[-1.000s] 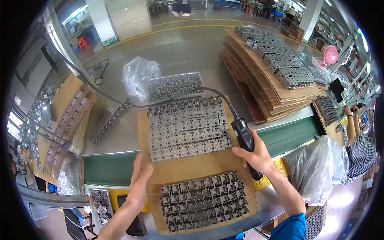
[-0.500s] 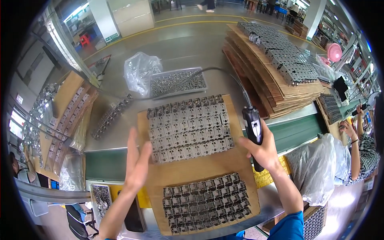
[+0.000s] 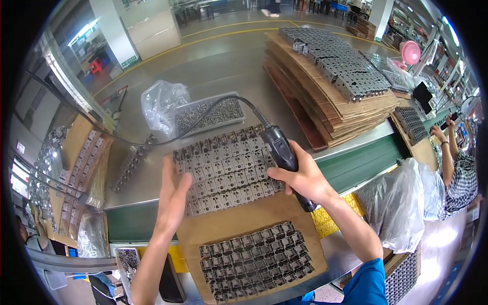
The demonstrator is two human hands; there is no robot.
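In my right hand is a black corded electric screwdriver, its body slanting across the palm with the cord leaving at the upper end. My thumb reaches toward the right edge of a block of grey metal brackets, lined up in rows on a brown board. Along the left edge of that block lies my left hand, fingers stretched and thumb apart, holding nothing; whether it presses on the brackets is hard to tell. A second group of darker metal parts sits nearer me on the same board.
Behind the board stands a clear tray of small screws beside a plastic bag. Stacked boards with brackets rise at the far right. A short row of parts lies left. A co-worker's arm shows at right.
My right hand has carried the screwdriver left to the bracket block's right edge. My left hand has closed in on its left edge. The whole view has shifted slightly.
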